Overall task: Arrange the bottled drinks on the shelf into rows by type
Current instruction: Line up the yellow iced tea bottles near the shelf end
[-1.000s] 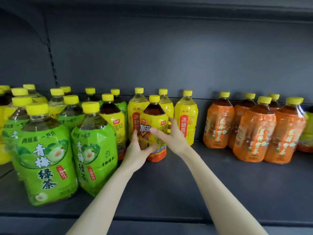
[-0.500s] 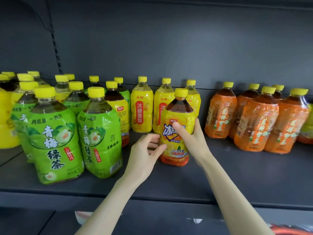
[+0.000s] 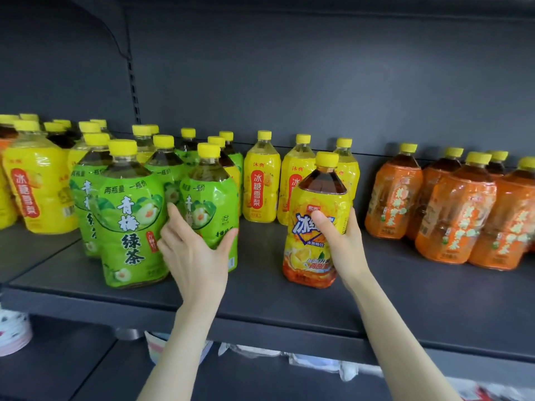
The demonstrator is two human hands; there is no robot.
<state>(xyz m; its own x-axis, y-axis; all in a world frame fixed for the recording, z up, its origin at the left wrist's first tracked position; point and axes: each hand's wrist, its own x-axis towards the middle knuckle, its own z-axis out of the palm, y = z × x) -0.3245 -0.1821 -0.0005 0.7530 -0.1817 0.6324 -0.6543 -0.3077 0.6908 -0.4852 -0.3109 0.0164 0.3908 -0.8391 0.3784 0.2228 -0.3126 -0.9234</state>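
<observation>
Mid-sort: the right hand (image 3: 344, 247) has its grip round the iced-tea bottle (image 3: 314, 198). The left hand (image 3: 197, 253), grip spread empty, perhaps touches the green-tea bottle (image 3: 211, 198) at nine o'clock. It likely needs nudging aside next.

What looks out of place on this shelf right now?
An iced tea bottle, gripped by the right hand, stands alone in front of the yellow pear drinks. A second iced tea bottle sits among the green tea bottles. Nothing is spilled or tipped.

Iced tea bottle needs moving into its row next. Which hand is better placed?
Right. The right hand grips the iced tea bottle around its middle; the left hand is open, over by the green bottles.
</observation>
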